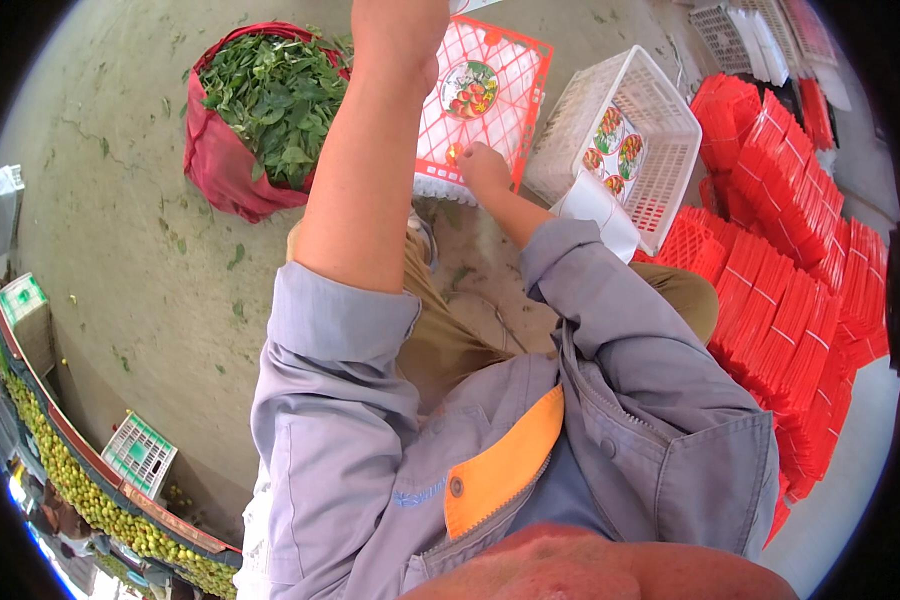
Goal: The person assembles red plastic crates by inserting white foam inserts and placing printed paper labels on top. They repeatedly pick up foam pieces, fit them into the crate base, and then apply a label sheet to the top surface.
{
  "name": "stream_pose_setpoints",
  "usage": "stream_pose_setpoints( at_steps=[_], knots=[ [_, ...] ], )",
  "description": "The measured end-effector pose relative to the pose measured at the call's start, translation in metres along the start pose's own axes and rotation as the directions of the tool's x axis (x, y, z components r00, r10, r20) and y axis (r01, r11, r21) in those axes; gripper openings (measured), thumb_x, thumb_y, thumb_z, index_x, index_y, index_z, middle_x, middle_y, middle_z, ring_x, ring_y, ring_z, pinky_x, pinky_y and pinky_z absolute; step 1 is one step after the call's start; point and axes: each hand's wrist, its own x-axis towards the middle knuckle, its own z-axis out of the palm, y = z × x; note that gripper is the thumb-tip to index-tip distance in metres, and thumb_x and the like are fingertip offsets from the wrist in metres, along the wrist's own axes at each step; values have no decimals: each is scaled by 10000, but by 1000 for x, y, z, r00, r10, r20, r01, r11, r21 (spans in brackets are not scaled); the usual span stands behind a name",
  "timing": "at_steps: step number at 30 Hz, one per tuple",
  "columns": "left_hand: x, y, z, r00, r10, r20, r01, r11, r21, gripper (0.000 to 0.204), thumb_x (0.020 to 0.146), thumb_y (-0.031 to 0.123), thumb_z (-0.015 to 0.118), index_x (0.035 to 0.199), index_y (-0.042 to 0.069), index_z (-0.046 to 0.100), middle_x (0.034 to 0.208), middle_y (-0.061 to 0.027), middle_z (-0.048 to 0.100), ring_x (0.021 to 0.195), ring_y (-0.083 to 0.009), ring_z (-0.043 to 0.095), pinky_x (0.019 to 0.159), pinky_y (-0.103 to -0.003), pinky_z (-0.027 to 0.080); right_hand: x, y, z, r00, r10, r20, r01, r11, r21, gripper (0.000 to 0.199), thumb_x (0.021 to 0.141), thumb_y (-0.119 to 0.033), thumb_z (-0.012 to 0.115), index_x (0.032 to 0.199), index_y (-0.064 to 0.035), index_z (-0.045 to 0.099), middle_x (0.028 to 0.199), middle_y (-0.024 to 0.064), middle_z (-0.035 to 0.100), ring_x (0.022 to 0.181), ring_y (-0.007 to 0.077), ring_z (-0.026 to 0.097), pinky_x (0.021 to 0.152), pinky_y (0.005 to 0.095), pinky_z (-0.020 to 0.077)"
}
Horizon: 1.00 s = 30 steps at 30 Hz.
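A red lattice-topped plastic basket [503, 75] stands in front of me. Through its lattice show white lining and a round label [469, 90] with a fruit picture. Near its closest edge, my right hand [487, 168] rests on the lattice with curled fingers, beside a small orange-yellow spot. What those fingers hold, if anything, I cannot make out. My left arm reaches far forward past the basket's left side. Only the back part of my left hand [400, 30] shows at the top edge; its fingers are hidden. A corner of pale paper [470, 5] peeks out beside it.
Left of the basket sits a red cloth sack [220, 165] full of green leaves. At right stand a white plastic crate [670, 130] holding printed label sheets [613, 155] and tall stacks of flat red plastic pieces [770, 320]. Green fruit [90, 490] fills a long bin at lower left.
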Motion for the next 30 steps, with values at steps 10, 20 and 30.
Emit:
stream_pose_setpoints(
  at_steps=[10, 20, 30],
  knots=[
    [0, -5, -1, 1000, 8, 7, -8, 998, -55, 293, 841, -56, 642, 1132, -77, 671, 1063, -125, 713, 963, -227, 671, 845, -347, 514, -9, 3, -1, 783, -621, -9, 596, 755, -275, 315, 938, -293, 607, 1152, -62, 601, 1116, 103, 652, 1117, 333, 612, 933, 462, 489],
    [4, 1, -7, 994, -98, -56, 101, 994, 41, 283, 855, 18, 723, 1126, -23, 653, 1072, -70, 689, 917, -182, 646, 798, -327, 484, -43, 40, 4, 718, -668, 196, 674, 598, -435, 723, 907, -333, 668, 1509, -39, 395, 1590, 164, 367, 1489, 320, 323, 1201, 536, 251],
    [-25, -37, 29, 827, -347, 442, 246, 931, 271, 336, 874, 26, 697, 1199, -38, 639, 1118, -97, 700, 1029, -206, 670, 853, -369, 556, -38, 10, -188, 836, -383, 393, -434, -23, 901, 954, 990, -758, 233, 1514, 29, 363, 1480, 247, 493, 1368, 371, 476, 1169, 506, 354]
  ],
)
